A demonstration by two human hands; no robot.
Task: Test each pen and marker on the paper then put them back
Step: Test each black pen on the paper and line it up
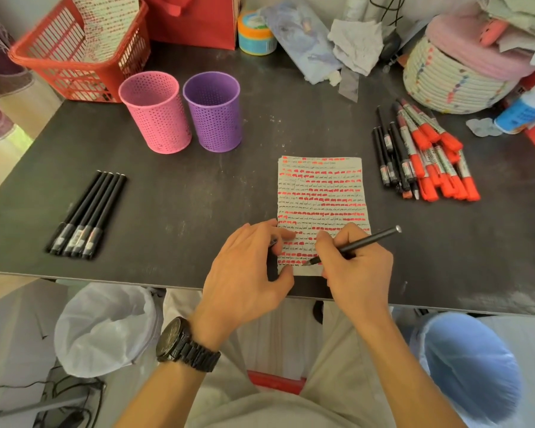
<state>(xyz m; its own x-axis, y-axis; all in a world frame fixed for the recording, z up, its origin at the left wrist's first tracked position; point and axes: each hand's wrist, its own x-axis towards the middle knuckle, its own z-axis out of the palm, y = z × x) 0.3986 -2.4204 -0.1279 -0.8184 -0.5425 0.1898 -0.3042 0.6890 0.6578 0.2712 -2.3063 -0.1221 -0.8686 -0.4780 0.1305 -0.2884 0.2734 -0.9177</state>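
A sheet of paper covered in rows of red marks and black scribbles lies near the table's front edge. My right hand grips a black pen with its tip on the sheet's bottom rows. My left hand rests on the paper's lower left edge with forefinger and thumb, and a small dark pen cap shows tucked under its fingers. Several capped black pens lie in a row at the left. A pile of black pens and red markers lies to the right of the paper.
A pink holder and a purple holder stand behind the paper. A red basket sits at the back left, a woven basket at the back right. Two lined bins, white and blue, stand below the table edge.
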